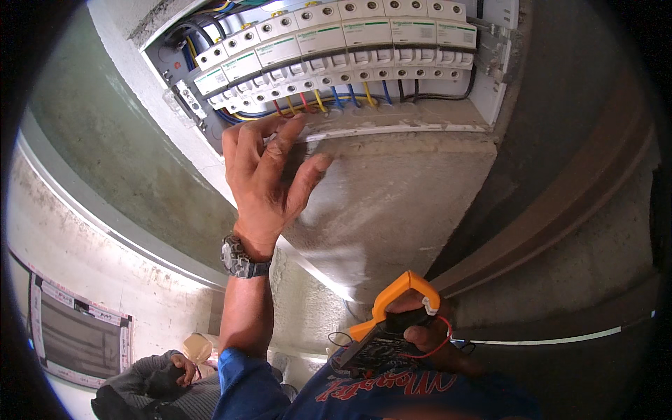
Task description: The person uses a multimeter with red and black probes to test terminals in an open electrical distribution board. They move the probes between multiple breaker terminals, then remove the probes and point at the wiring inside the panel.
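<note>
My left hand, with a watch on its wrist, reaches up to the lower edge of an open breaker box. Its fingers rest on or near that rim, apart and holding nothing; the thumb sticks out to the right. Inside the box runs a row of white circuit breakers. Red, yellow, blue and black wires come out below them. Low in front of my body, my right hand grips an orange and dark clamp meter, jaw upward. A red lead loops beside it; most of that hand lies in shadow.
The box sits in a rough concrete wall. At lower left, another person's hand and grey sleeve show, near a framed window or panel with taped edges. A dark curved beam or ledge runs along the right.
</note>
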Tool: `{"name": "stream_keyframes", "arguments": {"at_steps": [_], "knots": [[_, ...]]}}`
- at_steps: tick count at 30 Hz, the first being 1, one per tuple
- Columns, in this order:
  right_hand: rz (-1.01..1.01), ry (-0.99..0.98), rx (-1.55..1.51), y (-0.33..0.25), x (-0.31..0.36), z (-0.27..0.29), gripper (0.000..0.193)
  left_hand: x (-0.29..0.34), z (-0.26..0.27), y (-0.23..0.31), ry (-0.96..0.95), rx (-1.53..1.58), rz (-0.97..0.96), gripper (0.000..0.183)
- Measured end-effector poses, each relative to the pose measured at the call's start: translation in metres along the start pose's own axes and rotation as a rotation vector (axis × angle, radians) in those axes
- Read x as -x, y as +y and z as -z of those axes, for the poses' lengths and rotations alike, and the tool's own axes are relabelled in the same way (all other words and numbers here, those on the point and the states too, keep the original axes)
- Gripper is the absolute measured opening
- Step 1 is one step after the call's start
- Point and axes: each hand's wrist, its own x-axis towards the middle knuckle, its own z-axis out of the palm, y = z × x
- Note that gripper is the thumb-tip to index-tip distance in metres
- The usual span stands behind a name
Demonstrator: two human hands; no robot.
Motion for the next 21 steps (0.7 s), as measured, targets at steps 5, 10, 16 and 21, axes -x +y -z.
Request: {"name": "stream_keyframes", "arguments": {"at_steps": [5,10,16,21], "knots": [[0.006,0.019,0.040,-0.0034,-0.0001,-0.0025,0.046,0.0020,-0.0046,-0.0044,0.077,0.040,0.042,0.051],[-0.055,0.035,-0.016,-0.0093,0.0010,-0.0037,0.044,0.0047,-0.0022,-0.0058,0.060,0.003,0.060,0.048],[-0.016,-0.007,0.011,-0.0074,-0.0038,0.0039,0.042,0.0044,-0.0042,-0.0069,0.030,-0.008,0.103,0.052],[0.005,-0.013,-0.077,-0.0057,-0.0028,0.0009,0.042,0.0041,-0.0017,-0.0072,0.000,0.005,0.125,0.053]]}}
